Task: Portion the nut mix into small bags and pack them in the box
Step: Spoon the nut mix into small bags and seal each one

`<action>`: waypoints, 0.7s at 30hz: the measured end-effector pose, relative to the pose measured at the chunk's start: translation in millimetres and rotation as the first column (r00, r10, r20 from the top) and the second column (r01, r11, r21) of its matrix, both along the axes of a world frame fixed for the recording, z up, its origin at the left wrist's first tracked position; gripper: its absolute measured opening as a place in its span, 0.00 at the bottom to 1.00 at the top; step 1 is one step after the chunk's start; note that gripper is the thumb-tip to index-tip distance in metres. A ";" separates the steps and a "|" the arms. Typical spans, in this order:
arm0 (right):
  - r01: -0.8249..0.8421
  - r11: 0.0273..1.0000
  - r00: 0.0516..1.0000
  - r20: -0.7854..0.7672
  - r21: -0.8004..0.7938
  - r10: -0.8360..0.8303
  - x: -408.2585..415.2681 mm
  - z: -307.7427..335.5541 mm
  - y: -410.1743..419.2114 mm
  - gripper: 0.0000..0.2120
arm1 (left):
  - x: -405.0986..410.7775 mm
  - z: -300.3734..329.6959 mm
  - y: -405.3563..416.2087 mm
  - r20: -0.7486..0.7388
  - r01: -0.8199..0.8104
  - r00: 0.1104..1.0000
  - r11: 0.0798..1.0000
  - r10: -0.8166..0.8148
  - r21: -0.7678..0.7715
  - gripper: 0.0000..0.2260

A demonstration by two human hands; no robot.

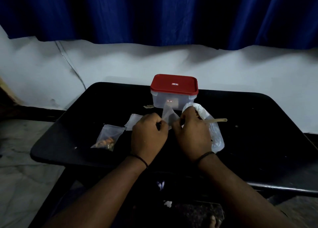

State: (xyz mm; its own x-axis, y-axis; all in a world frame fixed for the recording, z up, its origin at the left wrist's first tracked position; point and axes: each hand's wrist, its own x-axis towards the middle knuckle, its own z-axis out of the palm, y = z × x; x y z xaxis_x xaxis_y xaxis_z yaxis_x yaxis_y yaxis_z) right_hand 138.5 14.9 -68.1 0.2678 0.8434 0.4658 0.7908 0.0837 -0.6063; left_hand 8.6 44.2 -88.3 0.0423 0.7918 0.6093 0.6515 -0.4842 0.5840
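- Small empty clear plastic bag (168, 115): I hold it above the black table (258, 124), just before the clear box with the red lid (173, 92).
- My left hand (148, 134) and right hand (191, 133) each pinch a side of it.
- Step, as I judge: opening its mouth for filling.
- Next calls for the wooden scoop (216, 120) in the large nut-mix bag (213, 129), just right.
- One filled small bag (107, 139) lies left; lid still on.

On the table (240, 124), the lidded box (173, 97) stands at the back. Before it, both hands share a small bag (167, 116); the filled bag (107, 138) lies left, the nut-mix bag (215, 133) and spoon (217, 120) right
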 end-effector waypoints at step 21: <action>0.022 0.979 1.000 -0.004 -0.202 -0.024 15.9 -0.6 1.3 0.10 | 6.9 -4.6 -3.0 -0.132 0.137 0.984 0.981 -0.118 0.141 0.11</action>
State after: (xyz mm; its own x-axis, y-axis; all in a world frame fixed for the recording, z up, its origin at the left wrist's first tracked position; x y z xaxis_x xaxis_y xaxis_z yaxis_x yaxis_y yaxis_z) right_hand 154.4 16.2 -68.7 0.2906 0.9136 0.2845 0.7872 -0.0593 -0.6138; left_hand 15.5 41.2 -92.8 0.2189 0.6761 0.7036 0.6411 -0.6432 0.4187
